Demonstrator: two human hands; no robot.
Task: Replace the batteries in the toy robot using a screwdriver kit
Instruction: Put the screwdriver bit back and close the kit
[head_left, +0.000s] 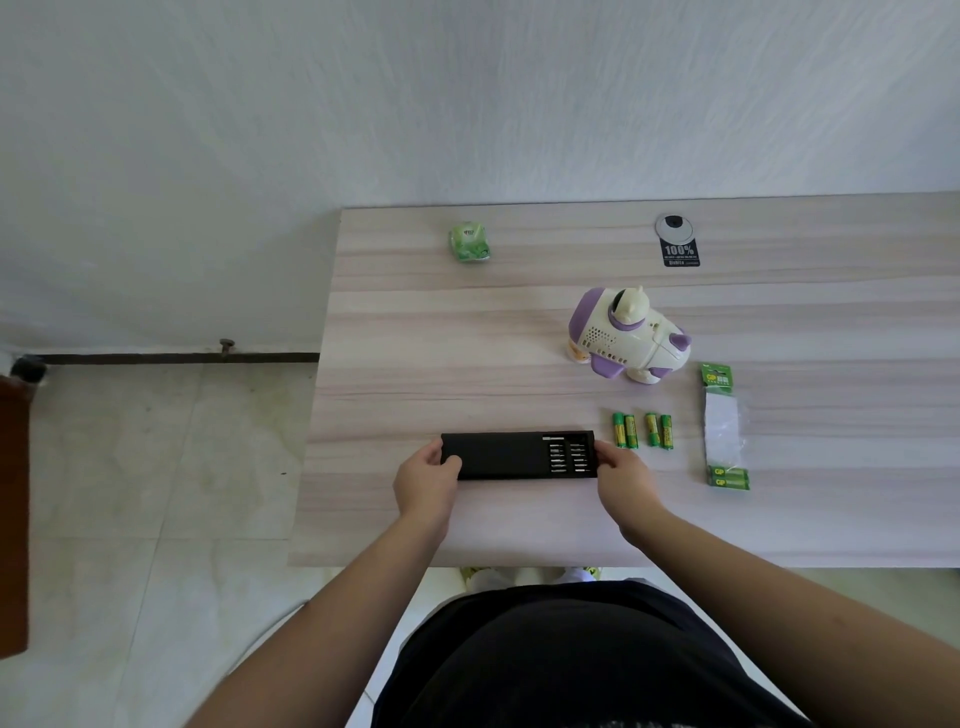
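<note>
Head view, nearest first: the person's two bare forearms reach up from 6 o'clock to a black screwdriver kit (517, 455) lying lengthwise near the front edge of the wooden table (415, 322). The left hand (427, 480) grips the kit's 9 o'clock end, thumb curled over the top and fingers wrapped round the end. The right hand (621, 475) holds the 3 o'clock end; its fingers curl against that end, though exactly how each fingertip sits cannot be told. At the kit's right part a tray of small metal bits (567, 456) shows, so the step in hand appears to be opening the kit, the inner tray partly slid out of its sleeve. Just beside the right hand, toward 1 o'clock, four loose green batteries (642, 430) lie in two pairs on the table. Farther toward 3 o'clock lies an opened battery pack (723, 428) with two more cells at its near end. Beyond the batteries, at 12 to 1 o'clock of the kit and well apart from both hands, stands the purple-and-cream toy robot (629, 335), untouched, its battery door not visible. At the far edge sit a green packet (469, 242) at 11 o'clock and a round cable port with a black tag (677, 240) at 1 o'clock. The next move likely calls for drawing the tray fully out while the left hand steadies the sleeve, then picking a driver and a bit to match the robot's screw.
</note>
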